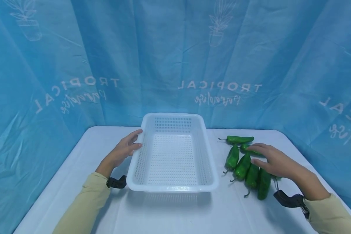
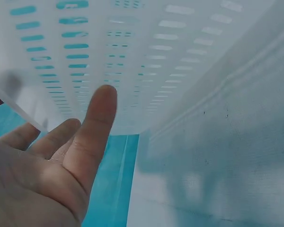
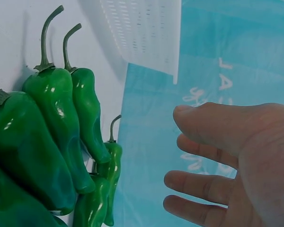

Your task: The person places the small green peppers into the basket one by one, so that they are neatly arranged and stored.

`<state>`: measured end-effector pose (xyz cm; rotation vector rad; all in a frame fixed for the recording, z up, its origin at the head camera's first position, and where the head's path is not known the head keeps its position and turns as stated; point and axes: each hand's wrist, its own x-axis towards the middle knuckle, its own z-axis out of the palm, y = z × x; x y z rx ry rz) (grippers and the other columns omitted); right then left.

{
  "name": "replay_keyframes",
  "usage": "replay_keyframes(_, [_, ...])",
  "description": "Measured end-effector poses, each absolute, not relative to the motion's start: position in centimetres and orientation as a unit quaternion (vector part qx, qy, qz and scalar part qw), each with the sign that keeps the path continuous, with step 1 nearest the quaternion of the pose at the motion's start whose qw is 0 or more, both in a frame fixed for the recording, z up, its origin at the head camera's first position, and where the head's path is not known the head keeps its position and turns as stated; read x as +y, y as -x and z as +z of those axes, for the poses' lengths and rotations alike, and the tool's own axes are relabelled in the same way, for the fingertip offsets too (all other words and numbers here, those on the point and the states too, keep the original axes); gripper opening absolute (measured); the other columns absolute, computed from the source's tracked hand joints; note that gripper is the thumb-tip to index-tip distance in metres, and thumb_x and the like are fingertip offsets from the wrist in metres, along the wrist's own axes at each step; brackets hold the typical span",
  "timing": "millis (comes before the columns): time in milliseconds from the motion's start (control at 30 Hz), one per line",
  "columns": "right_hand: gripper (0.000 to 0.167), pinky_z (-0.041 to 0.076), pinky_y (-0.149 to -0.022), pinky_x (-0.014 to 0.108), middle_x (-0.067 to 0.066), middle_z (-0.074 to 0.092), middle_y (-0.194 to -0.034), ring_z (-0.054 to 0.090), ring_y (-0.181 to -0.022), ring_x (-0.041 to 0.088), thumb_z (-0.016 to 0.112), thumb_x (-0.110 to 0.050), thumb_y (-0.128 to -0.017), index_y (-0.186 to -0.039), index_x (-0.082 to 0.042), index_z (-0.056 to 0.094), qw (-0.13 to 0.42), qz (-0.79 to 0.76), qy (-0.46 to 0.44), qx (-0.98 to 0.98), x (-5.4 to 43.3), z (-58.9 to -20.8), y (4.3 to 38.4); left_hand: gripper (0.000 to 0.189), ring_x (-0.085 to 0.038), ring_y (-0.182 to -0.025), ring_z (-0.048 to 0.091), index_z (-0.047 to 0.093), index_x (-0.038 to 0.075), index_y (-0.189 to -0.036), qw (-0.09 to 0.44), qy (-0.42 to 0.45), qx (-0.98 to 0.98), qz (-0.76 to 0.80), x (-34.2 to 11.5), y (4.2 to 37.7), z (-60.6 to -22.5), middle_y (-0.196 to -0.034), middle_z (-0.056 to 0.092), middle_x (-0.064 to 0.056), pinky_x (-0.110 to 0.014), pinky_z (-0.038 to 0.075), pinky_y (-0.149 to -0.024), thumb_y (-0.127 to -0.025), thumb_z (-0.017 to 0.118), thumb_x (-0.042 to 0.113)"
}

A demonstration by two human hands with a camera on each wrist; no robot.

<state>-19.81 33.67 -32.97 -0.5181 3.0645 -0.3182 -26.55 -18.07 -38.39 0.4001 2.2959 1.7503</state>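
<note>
A white plastic basket (image 1: 172,188) with slotted walls stands in the middle of the table. My left hand (image 1: 124,150) is at its left side, fingertips right at the rim. In the left wrist view the extended thumb (image 2: 92,137) lies against the slotted outer wall, the other fingers loosely spread. To the right of the basket, several green peppers (image 1: 242,167) lie in a group, stems mostly toward me. Over the group hovers my right hand (image 1: 278,161), thumb and fingers apart with nothing between them. In the right wrist view the nearer peppers (image 3: 49,127) sit left of the fingertips.
One green pepper (image 1: 240,139) lies crosswise at the far side of the group. A white cloth (image 1: 175,217) covers the table. Blue printed curtains (image 1: 152,65) hang close around its back and sides. Dark wrist straps (image 1: 116,182) sit at both sleeves.
</note>
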Motion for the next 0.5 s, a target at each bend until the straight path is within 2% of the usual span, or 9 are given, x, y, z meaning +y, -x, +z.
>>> replay_keyframes(500, [0.044, 0.043, -0.103, 0.068, 0.026, 0.056, -0.139, 0.047, -0.131, 0.050, 0.065, -0.023, -0.096, -0.135, -0.003, 0.058, 0.006, -0.115, 0.192, 0.975, 34.04, -33.07, 20.60, 0.072, -0.044, -0.135, 0.048, 0.018, 0.011, -0.159, 0.095, -0.108, 0.786, 0.602, -17.70, 26.04, -38.22, -0.162, 0.030, -0.018, -0.064, 0.045, -0.106, -0.098, 0.056, 0.016])
